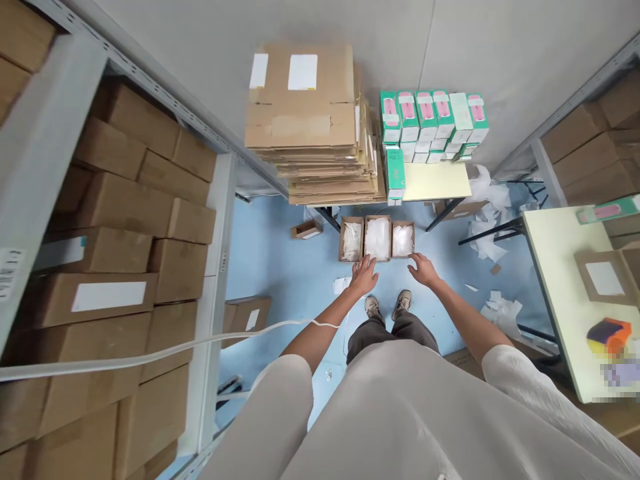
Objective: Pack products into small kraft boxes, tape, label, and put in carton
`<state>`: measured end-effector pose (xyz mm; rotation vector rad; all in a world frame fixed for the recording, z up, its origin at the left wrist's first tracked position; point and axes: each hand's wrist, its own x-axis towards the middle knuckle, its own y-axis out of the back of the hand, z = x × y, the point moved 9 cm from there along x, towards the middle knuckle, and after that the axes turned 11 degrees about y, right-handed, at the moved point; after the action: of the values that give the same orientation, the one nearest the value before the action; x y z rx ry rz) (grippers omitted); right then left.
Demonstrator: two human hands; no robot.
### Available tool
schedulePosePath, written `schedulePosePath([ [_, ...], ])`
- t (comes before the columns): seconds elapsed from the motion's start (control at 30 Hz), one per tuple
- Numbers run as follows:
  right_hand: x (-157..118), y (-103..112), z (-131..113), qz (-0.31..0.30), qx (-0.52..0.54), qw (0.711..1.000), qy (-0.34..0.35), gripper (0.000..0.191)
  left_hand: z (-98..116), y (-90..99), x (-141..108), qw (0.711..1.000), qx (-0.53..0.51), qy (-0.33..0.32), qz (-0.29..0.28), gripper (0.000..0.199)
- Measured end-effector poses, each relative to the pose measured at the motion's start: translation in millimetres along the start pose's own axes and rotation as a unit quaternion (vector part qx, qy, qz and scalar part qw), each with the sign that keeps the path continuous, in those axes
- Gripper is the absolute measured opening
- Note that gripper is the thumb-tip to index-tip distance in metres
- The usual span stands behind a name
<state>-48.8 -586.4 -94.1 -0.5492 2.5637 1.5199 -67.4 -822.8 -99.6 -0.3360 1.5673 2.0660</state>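
Note:
Both my arms reach forward over the blue floor, hands apart and holding nothing. My left hand is open, fingers spread, just on the near side of the middle cardboard box, which has white wrapping inside. My right hand is open too, close to the near edge of the right-hand box, also with white wrapping inside. To the left stands a third open box with whitish filling. Whether any fingertip touches a box I cannot tell.
Flattened cartons and green-and-white boxes are stacked on a table behind. Shelves of brown boxes stand left. A white cable crosses my left side. At right are another table and loose wrapping on the floor.

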Motion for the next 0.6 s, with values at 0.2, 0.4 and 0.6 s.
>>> schedulePosePath([
  [0.2, 32.1, -29.1, 21.9, -0.039, 0.013, 0.999, 0.016, 0.047, -10.8, -25.7, 22.7, 0.998, -0.022, 0.055, 0.002, 0.064],
  [0.4, 58.4, -58.4, 18.1, -0.077, 0.012, 0.997, 0.03, 0.047, -36.1, -39.6, 39.1, 0.994, -0.066, 0.084, -0.01, 0.065],
  [0.6, 89.1, -93.2, -27.8, -0.093, 0.005, 0.995, 0.038, 0.048, -92.0, -37.0, 42.9, 0.992, -0.09, 0.089, 0.004, 0.068],
])
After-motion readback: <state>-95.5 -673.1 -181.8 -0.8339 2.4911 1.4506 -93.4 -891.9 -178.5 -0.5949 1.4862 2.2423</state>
